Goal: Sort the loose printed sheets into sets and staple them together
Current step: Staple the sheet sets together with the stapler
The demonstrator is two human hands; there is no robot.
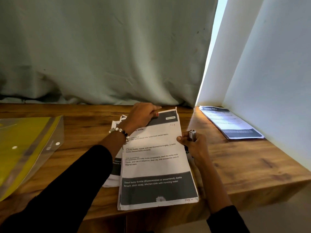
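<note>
A set of printed sheets [156,165] about a baby bottle lies in the middle of the wooden desk [244,165], its top page marked "P-1". My left hand [143,116] holds the set's top left corner, fingers curled over the edge. My right hand [193,145] grips a small silver stapler [192,135] at the sheets' right edge. More loose sheets [114,172] stick out from under the set on its left. A separate set of pages [230,123] rests at the far right by the wall.
A yellow folder in a clear plastic sleeve [28,148] lies on the desk's left side. A grey-green curtain [107,51] hangs behind the desk. A white wall [277,64] closes off the right. The desk's front edge runs just below the sheets.
</note>
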